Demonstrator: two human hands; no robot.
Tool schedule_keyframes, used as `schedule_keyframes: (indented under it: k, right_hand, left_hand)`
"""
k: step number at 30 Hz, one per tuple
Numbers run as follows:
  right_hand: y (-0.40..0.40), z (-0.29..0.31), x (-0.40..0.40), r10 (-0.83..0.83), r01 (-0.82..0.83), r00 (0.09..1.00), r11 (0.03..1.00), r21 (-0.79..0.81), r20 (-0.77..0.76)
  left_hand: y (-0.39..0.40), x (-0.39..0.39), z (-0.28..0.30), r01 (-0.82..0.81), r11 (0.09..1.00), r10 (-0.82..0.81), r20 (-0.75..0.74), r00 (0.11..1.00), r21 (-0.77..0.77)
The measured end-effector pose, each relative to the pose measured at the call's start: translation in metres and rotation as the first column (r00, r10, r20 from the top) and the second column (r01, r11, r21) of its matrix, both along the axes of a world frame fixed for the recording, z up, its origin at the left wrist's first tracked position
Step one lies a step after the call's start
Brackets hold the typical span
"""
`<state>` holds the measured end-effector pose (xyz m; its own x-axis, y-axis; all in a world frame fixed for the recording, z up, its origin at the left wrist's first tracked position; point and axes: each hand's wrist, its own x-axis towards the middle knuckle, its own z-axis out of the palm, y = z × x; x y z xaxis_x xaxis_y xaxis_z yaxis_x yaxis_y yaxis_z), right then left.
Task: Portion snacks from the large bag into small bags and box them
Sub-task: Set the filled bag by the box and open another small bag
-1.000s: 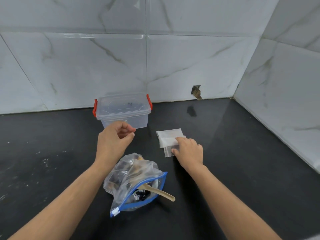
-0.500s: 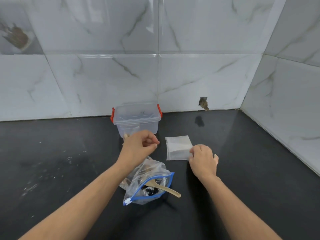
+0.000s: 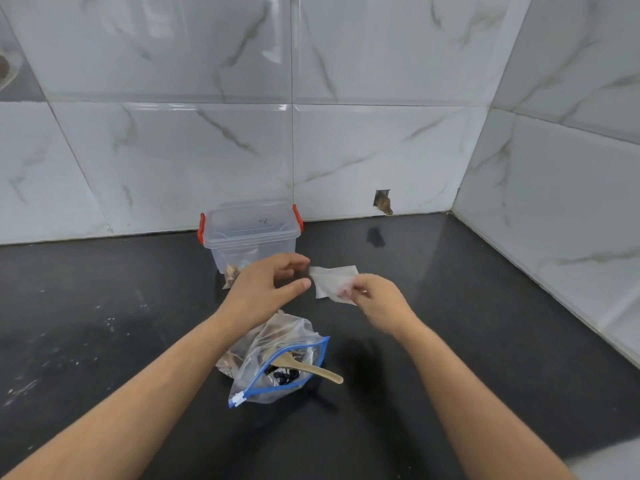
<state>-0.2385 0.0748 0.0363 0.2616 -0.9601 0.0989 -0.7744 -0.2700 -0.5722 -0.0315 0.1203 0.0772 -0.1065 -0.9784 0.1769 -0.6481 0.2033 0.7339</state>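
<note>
Lifted since half a second ago off the desk (image 3: 104, 323), small bag (image 3: 332, 282) mid-frame pinched by right hand (image 3: 379, 301) fingers, left hand (image 3: 266, 289) fingers released beside it, large bag (image 3: 277, 362) with wooden spoon (image 3: 311, 370) below, box (image 3: 251, 233) behind.

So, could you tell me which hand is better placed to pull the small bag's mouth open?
Left. The right hand already pinches the small bag; the left hand is open, its fingertips beside the bag's free edge.

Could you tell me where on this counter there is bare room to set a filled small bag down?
The black counter lies bare left of the clear box and large bag, and again right of the small bag, toward the corner. It is crowded in the middle, where both hands work between box and large bag.
</note>
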Motion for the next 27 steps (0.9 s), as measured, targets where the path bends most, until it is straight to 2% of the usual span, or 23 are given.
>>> schedule_keyframes:
  k: [1, 3, 4, 6, 9, 11, 12, 14, 16, 21, 23, 25, 27]
  right_hand:
    - [0.003, 0.016, -0.003, 0.102, -0.119, 0.983, 0.987, 0.106, 0.155]
    - [0.011, 0.043, -0.006, 0.233, -0.326, 0.910, 0.914, 0.243, 0.344]
    - [0.014, 0.052, -0.008, 0.264, -0.384, 0.883, 0.882, 0.273, 0.388]
    - [0.018, 0.060, -0.010, 0.261, -0.400, 0.870, 0.871, 0.286, 0.419]
    - [0.015, 0.061, -0.010, 0.193, -0.285, 0.905, 0.937, 0.202, 0.380]
    - [0.013, 0.054, -0.007, 0.095, -0.098, 0.972, 0.995, 0.003, 0.216]
    - [0.016, 0.049, -0.004, -0.022, 0.042, 0.987, 0.991, -0.124, 0.158]
    - [0.031, 0.047, 0.008, -0.186, 0.250, 0.948, 0.937, -0.245, 0.257]
    - [0.047, 0.046, 0.021, -0.190, 0.279, 0.915, 0.935, -0.220, 0.355]
    - [0.068, 0.048, 0.039, -0.226, 0.359, 0.846, 0.911, -0.201, 0.483]
    - [0.070, 0.047, 0.041, -0.199, 0.337, 0.833, 0.923, -0.187, 0.517]
    - [0.070, 0.045, 0.044, -0.162, 0.267, 0.862, 0.951, -0.159, 0.480]
    - [0.069, 0.042, 0.047, -0.130, 0.199, 0.873, 0.975, -0.100, 0.469]
  left_hand:
    - [-0.002, -0.001, 0.002, 0.044, 0.999, -0.045, 0.032, 0.998, 0.004]
    - [-0.006, -0.004, 0.010, 0.128, 0.992, -0.128, 0.070, 0.989, 0.008]
    - [-0.008, -0.005, 0.015, 0.164, 0.986, -0.164, 0.071, 0.984, 0.012]
    - [-0.010, -0.007, 0.024, 0.209, 0.977, -0.210, 0.054, 0.976, 0.033]
    - [-0.010, -0.009, 0.034, 0.180, 0.981, -0.177, -0.041, 0.983, 0.076]
    - [-0.006, -0.011, 0.036, 0.099, 0.989, -0.078, -0.180, 0.981, 0.113]
    - [-0.004, -0.012, 0.035, 0.046, 0.992, -0.017, -0.236, 0.972, 0.120]
    - [0.000, -0.012, 0.033, -0.071, 0.993, 0.095, -0.285, 0.954, 0.093]
    - [0.005, -0.014, 0.030, -0.150, 0.988, 0.157, -0.297, 0.942, 0.046]
    - [0.016, -0.019, 0.022, -0.283, 0.958, 0.265, -0.263, 0.928, -0.035]
    - [0.019, -0.020, 0.022, -0.302, 0.952, 0.278, -0.269, 0.922, -0.053]
    - [0.023, -0.022, 0.023, -0.265, 0.963, 0.244, -0.278, 0.929, -0.041]
    - [0.030, -0.027, 0.024, -0.131, 0.991, 0.129, -0.299, 0.945, 0.013]
